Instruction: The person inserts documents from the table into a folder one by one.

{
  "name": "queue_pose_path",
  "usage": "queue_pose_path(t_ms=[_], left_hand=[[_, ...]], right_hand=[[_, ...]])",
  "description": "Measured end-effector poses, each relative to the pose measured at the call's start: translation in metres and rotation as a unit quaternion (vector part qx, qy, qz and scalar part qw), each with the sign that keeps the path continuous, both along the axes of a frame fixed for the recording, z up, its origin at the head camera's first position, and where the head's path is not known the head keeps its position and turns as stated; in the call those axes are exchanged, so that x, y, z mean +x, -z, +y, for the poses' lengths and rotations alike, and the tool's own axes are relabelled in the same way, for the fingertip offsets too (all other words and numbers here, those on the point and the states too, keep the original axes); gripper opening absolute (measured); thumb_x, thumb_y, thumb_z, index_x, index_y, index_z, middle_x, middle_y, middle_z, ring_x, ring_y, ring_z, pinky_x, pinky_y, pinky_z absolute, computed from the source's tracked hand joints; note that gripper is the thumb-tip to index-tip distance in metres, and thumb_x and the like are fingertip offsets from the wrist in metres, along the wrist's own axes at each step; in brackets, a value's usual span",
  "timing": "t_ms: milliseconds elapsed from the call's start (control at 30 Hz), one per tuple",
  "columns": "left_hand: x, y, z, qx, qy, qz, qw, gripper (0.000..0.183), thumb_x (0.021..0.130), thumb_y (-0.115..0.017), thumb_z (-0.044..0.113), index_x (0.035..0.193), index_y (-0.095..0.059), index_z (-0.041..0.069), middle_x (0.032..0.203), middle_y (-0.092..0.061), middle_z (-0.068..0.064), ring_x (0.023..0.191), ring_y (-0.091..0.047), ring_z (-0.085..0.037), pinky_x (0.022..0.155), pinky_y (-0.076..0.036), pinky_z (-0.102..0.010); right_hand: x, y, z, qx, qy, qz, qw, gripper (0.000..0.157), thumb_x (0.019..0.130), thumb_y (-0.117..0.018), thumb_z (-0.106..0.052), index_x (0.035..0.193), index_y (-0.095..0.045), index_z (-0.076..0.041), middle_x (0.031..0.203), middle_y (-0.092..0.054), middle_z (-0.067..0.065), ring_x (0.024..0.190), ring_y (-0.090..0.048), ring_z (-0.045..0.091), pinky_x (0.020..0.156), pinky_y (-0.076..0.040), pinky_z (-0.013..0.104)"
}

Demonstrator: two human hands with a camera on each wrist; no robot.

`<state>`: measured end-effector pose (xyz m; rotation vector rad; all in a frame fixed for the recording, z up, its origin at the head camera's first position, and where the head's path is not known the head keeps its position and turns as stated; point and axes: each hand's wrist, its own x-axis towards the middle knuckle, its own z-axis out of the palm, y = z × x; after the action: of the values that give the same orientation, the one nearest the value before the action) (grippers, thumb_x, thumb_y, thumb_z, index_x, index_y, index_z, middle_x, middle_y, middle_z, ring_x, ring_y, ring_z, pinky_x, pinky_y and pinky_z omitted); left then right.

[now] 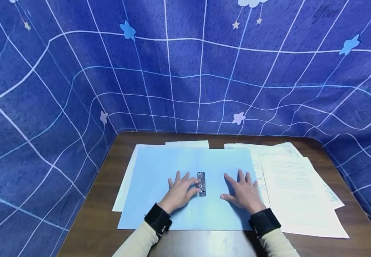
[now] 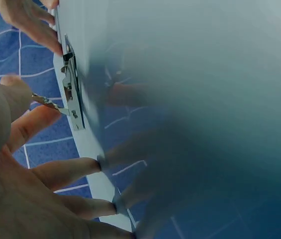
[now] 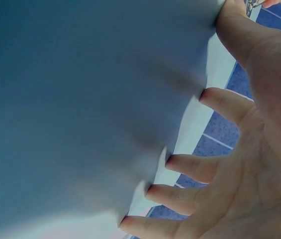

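Observation:
A light blue folder point(image 1: 163, 164) lies spread open on the wooden table, with a metal clip point(image 1: 202, 184) fixed near its middle. My left hand point(image 1: 179, 192) is at the clip; in the left wrist view its thumb and index finger pinch the raised metal lever point(image 2: 48, 103). The other fingertips of that hand touch the folder. My right hand point(image 1: 244, 192) rests on the folder's right part with fingers spread. In the right wrist view, its fingertips point(image 3: 207, 95) meet the blue surface. No paper shows under the clip.
Printed sheets point(image 1: 296, 192) lie in an overlapping pile to the right, partly beneath the folder. White paper point(image 1: 121, 200) sticks out at the folder's left edge, and more point(image 1: 187, 144) behind it. A blue patterned cloth point(image 1: 185, 82) surrounds the brown table point(image 1: 92, 221).

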<state>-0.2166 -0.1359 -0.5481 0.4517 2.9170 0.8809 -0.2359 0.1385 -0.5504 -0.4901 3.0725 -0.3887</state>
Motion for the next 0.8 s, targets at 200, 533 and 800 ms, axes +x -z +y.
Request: queue_pose_path(t_ms=[200, 533, 800], left_hand=[[-0.006, -0.003, 0.001, 0.029, -0.016, 0.007, 0.9994, 0.028, 0.104, -0.06, 0.036, 0.122, -0.074, 0.02, 0.14, -0.063, -0.015, 0.144, -0.032, -0.057, 0.1, -0.012, -0.09], [-0.033, -0.022, 0.003, 0.048, -0.019, 0.111, 0.9924, 0.018, 0.104, -0.062, 0.018, 0.1, -0.079, 0.012, 0.091, -0.076, -0.001, 0.077, -0.066, -0.015, 0.071, -0.056, -0.039], [-0.062, -0.028, 0.012, 0.023, -0.037, 0.11, 0.993, 0.015, 0.101, -0.063, 0.016, 0.091, -0.074, 0.017, 0.077, -0.066, 0.003, 0.058, -0.05, -0.013, 0.052, -0.042, -0.029]], right_hand=[[0.0, 0.006, 0.001, -0.004, 0.004, 0.001, 1.0, 0.085, 0.08, -0.079, -0.063, 0.15, -0.055, -0.021, 0.154, -0.035, 0.039, 0.137, -0.03, 0.069, 0.099, -0.03, 0.085], [0.001, 0.003, 0.0, 0.003, 0.008, 0.0, 1.0, 0.086, 0.079, -0.079, -0.063, 0.15, -0.055, -0.021, 0.154, -0.035, 0.038, 0.137, -0.031, 0.068, 0.098, -0.03, 0.086], [0.0, 0.003, 0.0, 0.001, 0.012, -0.004, 1.0, 0.085, 0.079, -0.079, -0.063, 0.15, -0.055, -0.022, 0.155, -0.034, 0.038, 0.138, -0.029, 0.067, 0.099, -0.03, 0.085]])
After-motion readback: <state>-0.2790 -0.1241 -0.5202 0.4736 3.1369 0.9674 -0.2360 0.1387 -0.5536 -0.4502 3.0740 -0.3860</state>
